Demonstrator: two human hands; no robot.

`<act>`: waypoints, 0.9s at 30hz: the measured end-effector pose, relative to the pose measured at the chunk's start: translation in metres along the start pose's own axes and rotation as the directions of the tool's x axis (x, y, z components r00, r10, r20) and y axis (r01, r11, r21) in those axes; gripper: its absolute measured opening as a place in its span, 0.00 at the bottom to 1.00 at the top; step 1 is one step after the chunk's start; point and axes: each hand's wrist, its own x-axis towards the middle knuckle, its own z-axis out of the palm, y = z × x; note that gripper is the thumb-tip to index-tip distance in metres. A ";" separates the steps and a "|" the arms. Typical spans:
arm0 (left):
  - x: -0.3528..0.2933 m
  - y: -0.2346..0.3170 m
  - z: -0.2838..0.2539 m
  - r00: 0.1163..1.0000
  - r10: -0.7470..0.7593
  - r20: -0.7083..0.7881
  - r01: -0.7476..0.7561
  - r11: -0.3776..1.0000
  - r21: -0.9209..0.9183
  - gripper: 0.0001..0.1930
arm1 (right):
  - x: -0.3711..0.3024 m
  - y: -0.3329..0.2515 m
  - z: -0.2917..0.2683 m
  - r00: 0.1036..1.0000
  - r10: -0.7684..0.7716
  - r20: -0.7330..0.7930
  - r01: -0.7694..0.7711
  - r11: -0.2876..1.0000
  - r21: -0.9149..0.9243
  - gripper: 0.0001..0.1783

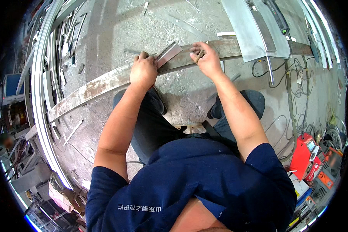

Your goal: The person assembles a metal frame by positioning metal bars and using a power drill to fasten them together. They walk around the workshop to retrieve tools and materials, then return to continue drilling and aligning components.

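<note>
My left hand [144,69] grips a short piece of metal profile [168,55], silvery with a row of dark marks along one edge. The piece lies slanted across a long, flat, brownish-stained metal bar [100,84], its far end pointing right and away from me. To the right, my right hand [208,60] is raised near the same bar with its fingers curled. A small tan thing [199,56] shows between those fingers; its kind is not clear. Both of my knees are bent on the near side of the bar.
Grey metal sheets [239,27] lie at the far right, with a black corded power tool [277,16] on them. Cables [297,83] tangle on the right floor. A red machine [303,156] stands at the lower right. Long metal rails [38,91] run along the left; offcuts litter the concrete.
</note>
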 end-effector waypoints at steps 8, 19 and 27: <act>0.000 0.003 0.001 1.000 0.018 0.008 -0.018 1.000 -0.014 0.13 | 0.020 -0.007 0.010 0.998 -0.053 -0.020 0.052 0.997 -0.064 0.18; 0.024 0.007 -0.012 0.962 -0.035 0.270 0.035 0.999 0.003 0.19 | 0.025 -0.012 0.026 0.982 -0.189 -0.029 0.165 0.915 -0.367 0.17; 0.033 0.001 -0.008 0.942 0.010 0.335 -0.020 0.999 0.025 0.18 | 0.024 -0.011 0.027 0.981 -0.189 -0.046 0.155 0.903 -0.401 0.16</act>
